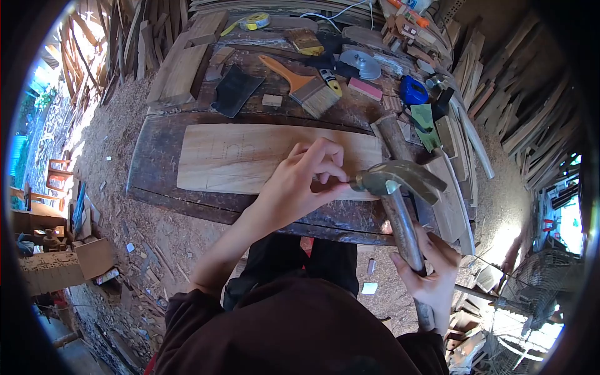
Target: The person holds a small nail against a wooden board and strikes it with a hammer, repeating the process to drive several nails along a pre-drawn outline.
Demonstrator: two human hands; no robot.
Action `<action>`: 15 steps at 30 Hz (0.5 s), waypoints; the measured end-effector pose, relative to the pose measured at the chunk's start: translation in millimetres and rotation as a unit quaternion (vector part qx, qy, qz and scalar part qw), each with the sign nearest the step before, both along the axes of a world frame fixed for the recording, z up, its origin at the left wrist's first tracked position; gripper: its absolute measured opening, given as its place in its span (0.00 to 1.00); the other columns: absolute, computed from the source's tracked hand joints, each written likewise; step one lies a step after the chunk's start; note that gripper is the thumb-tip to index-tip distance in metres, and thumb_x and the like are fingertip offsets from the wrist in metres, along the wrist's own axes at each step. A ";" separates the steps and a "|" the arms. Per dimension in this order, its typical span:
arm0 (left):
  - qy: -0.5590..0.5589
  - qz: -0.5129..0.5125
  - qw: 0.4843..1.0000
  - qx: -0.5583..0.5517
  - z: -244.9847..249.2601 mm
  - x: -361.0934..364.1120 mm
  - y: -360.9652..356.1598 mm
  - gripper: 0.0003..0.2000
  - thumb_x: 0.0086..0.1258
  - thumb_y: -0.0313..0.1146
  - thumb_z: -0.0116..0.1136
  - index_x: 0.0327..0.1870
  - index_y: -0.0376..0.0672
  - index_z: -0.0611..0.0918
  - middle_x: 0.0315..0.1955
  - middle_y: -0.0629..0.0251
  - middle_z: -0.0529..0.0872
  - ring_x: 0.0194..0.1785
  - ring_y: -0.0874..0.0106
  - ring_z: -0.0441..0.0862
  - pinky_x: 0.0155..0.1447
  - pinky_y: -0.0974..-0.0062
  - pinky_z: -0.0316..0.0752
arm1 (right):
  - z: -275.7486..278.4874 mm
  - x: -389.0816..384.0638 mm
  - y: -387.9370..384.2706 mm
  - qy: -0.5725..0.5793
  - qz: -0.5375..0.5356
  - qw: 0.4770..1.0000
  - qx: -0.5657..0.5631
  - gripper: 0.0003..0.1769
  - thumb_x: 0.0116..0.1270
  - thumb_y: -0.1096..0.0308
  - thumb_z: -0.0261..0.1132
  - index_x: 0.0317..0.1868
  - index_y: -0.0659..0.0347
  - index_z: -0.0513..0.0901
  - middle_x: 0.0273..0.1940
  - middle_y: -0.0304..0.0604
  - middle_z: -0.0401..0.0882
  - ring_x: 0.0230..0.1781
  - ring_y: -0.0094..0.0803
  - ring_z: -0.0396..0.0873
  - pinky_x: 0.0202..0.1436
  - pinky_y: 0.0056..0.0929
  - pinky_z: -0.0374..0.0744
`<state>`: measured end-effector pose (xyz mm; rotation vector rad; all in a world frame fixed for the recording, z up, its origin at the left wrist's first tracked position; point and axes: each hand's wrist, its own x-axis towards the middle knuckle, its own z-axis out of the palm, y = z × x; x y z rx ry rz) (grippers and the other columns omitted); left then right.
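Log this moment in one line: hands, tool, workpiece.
left hand: curled over board, contents unclear | right hand: gripping hammer by handle | hammer: head near left hand | board: flat on workbench

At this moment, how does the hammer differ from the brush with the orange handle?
The hammer is held in the right hand; the brush lies on the table. The hammer has a metal head with a claw, while the brush ends in pale bristles. The hammer's handle looks greyish brown, the brush's orange. Both have a handle.
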<state>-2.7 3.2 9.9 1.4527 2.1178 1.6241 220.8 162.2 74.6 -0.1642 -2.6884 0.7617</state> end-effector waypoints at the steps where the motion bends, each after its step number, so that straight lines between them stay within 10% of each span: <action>1: 0.000 0.001 1.000 0.002 -0.8 -0.9 0.6 0.10 0.56 0.26 0.75 0.36 0.41 0.85 0.37 0.71 0.80 0.37 0.73 0.84 0.39 0.74 0.78 | 3.8 0.8 0.0 0.000 0.001 1.000 0.002 0.35 0.48 0.74 0.75 0.61 0.70 0.79 0.29 0.53 0.83 0.25 0.37 0.82 0.31 0.34 0.79; 7: 0.060 -0.005 0.998 0.015 -2.8 -2.8 0.5 0.09 0.55 0.27 0.75 0.34 0.40 0.85 0.36 0.71 0.79 0.40 0.72 0.82 0.40 0.74 0.78 | 8.3 -2.5 -5.1 0.077 -0.012 0.997 0.007 0.33 0.48 0.76 0.75 0.59 0.72 0.79 0.32 0.54 0.85 0.26 0.38 0.83 0.32 0.32 0.81; 8: 0.036 -0.004 0.999 0.010 -3.2 -2.1 0.3 0.09 0.55 0.27 0.75 0.34 0.41 0.86 0.36 0.71 0.79 0.40 0.71 0.82 0.40 0.73 0.78 | 6.0 1.8 -8.4 0.006 -0.055 0.998 -0.042 0.32 0.47 0.75 0.76 0.56 0.73 0.81 0.43 0.59 0.87 0.41 0.37 0.88 0.48 0.30 0.82; 15: 0.043 -0.003 0.999 0.019 -3.0 -3.0 0.2 0.15 0.56 0.27 0.75 0.39 0.41 0.79 0.34 0.71 0.84 0.39 0.68 0.82 0.42 0.73 0.78 | 10.9 2.6 -6.5 0.062 -0.032 0.997 -0.021 0.34 0.49 0.76 0.75 0.60 0.71 0.79 0.34 0.54 0.85 0.28 0.36 0.84 0.33 0.31 0.80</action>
